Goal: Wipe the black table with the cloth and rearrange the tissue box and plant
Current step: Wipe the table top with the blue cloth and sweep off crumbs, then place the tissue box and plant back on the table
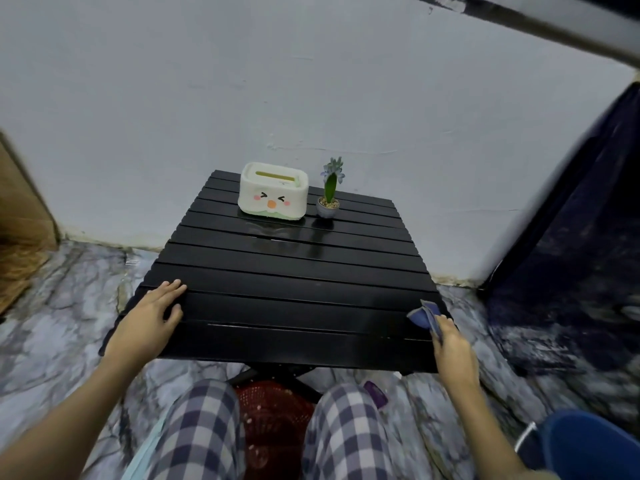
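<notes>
A low black slatted table [287,282] stands in front of my knees. At its far end sits a white tissue box [273,192] with a cartoon face, and just right of it a small potted plant [330,192] with a green leaf and bluish flowers. My left hand [152,313] lies flat, fingers apart, on the table's near left corner. My right hand [450,344] is at the near right edge, pinching a blue cloth [425,315] that rests on the tabletop.
A pale wall rises behind the table. A dark blue curtain [571,237] hangs on the right, a brown panel [20,209] stands left. A red basket [273,407] sits under the table between my legs. The floor is marbled; a blue object [595,445] lies near right.
</notes>
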`<action>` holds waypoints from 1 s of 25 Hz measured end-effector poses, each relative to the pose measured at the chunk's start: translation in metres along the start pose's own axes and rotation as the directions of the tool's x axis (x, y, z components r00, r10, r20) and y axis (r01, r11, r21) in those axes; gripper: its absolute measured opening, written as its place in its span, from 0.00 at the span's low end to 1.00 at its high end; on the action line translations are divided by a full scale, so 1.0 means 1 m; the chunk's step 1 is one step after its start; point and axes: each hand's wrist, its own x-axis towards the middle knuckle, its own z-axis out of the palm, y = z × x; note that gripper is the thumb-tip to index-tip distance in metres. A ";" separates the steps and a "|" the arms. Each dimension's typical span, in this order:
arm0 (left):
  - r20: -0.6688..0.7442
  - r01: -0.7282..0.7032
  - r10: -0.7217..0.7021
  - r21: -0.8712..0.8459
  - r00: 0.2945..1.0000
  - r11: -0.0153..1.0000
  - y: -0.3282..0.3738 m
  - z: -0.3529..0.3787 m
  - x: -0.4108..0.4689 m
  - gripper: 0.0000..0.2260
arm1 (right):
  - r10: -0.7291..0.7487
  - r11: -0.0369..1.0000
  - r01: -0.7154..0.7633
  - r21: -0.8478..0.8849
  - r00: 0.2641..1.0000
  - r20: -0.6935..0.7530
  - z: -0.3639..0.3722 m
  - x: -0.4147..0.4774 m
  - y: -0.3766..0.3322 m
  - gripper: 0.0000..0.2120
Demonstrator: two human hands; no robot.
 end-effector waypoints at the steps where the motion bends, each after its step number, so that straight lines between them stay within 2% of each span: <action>1: 0.006 0.002 -0.002 0.000 1.000 1.000 0.000 0.000 -0.001 0.19 | 0.019 1.000 -0.019 -0.005 1.000 0.006 0.003 0.001 0.000 0.17; 3: 0.011 0.003 -0.003 0.000 1.000 1.000 0.002 0.000 -0.002 0.19 | 0.012 1.000 -0.012 0.000 1.000 0.029 0.005 0.004 -0.001 0.16; 6: 0.024 0.010 -0.010 0.000 1.000 1.000 0.005 -0.005 0.000 0.19 | -0.027 0.999 0.025 0.027 0.998 0.061 -0.003 0.014 -0.018 0.22; 11: 0.040 0.055 -0.051 -0.105 0.998 0.993 0.020 -0.013 0.010 0.19 | -0.219 0.946 0.177 0.271 0.967 0.133 -0.013 0.033 -0.087 0.26; 16: 0.003 -0.004 0.004 -0.146 1.000 0.989 0.061 -0.043 0.098 0.20 | -0.339 0.895 0.226 0.385 0.905 0.258 0.018 0.095 -0.165 0.26; 19: -0.003 -0.028 0.028 -0.161 1.000 0.987 0.073 -0.044 0.162 0.21 | -0.360 0.882 0.214 0.420 0.881 0.308 0.046 0.140 -0.209 0.26; 25: 0.125 0.005 0.006 -0.083 0.992 0.997 0.058 -0.006 0.267 0.28 | -0.387 0.850 0.173 0.497 0.845 0.368 0.110 0.225 -0.263 0.29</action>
